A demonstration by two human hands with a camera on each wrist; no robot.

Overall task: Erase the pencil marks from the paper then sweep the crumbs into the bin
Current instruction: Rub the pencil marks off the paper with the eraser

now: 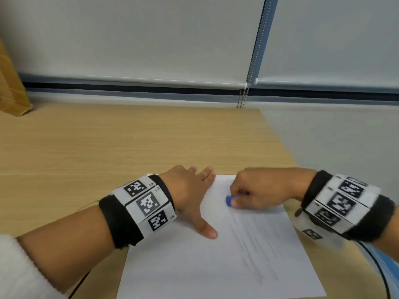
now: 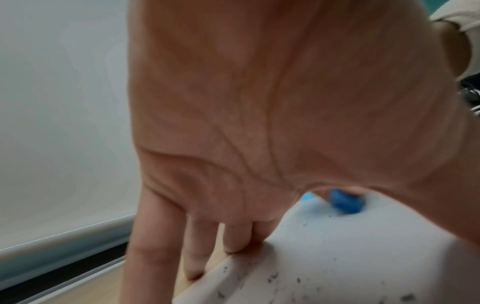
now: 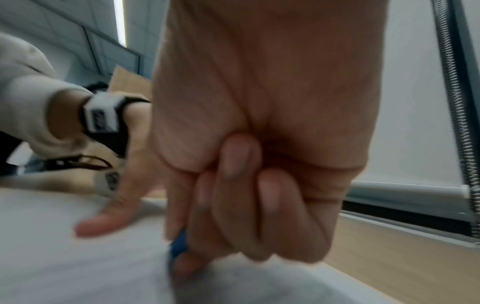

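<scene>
A white sheet of paper (image 1: 194, 266) lies on the wooden desk (image 1: 108, 143), with faint pencil lines (image 1: 248, 244) running down its right half. My right hand (image 1: 254, 190) pinches a small blue eraser (image 1: 229, 200) and presses it on the paper near the top edge. The eraser (image 2: 345, 200) also shows under that hand in the left wrist view, and as a blue sliver (image 3: 179, 244) in the right wrist view. My left hand (image 1: 194, 190) lies flat with straight fingers on the paper's upper left part. Dark crumbs (image 2: 298, 279) dot the paper (image 2: 337, 257).
A brown cardboard box (image 1: 10, 83) stands at the desk's far left. White roller blinds (image 1: 151, 39) with a bead chain (image 1: 244, 98) hang behind the desk. The desk's right edge (image 1: 280, 139) runs close to the paper. No bin is in view.
</scene>
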